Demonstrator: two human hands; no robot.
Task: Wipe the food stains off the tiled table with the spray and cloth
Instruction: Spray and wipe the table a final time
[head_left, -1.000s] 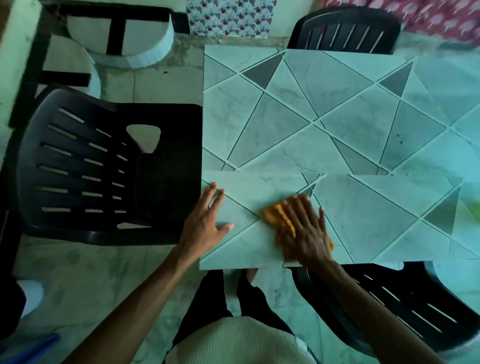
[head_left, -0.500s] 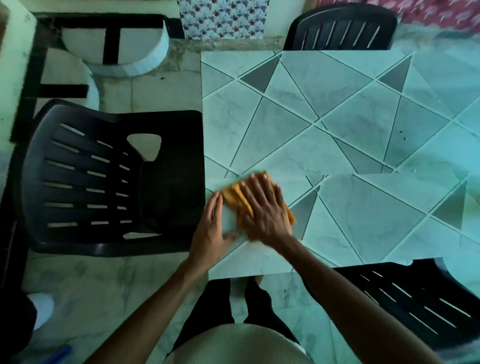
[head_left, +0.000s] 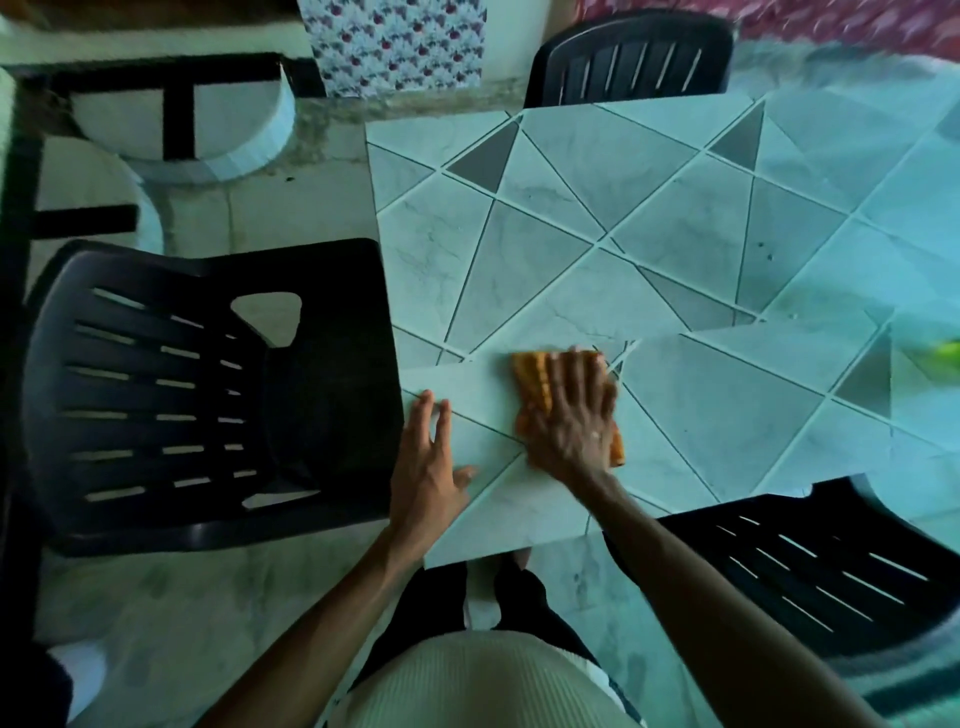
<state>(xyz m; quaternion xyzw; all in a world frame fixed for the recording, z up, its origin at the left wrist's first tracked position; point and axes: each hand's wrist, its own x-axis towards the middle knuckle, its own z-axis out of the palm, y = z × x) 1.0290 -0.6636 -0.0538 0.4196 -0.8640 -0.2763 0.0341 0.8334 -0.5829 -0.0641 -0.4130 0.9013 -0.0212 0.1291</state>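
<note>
Two hands work the near-left corner of the tabletop (head_left: 571, 291): the left hand (head_left: 431, 467) lies flat, its grip wide and holding nothing, bracing. Just right of it the right hand (head_left: 571, 415), fingers spread, presses the orange cloth (head_left: 530, 384) flat. Even pressure and overlapping strokes should carry it rightward toward the dark specks (head_left: 761, 245).

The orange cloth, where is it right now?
In the head view, the orange cloth lies flat under the right hand, near the front-left corner of the tiled table, just right of the left hand.
</note>
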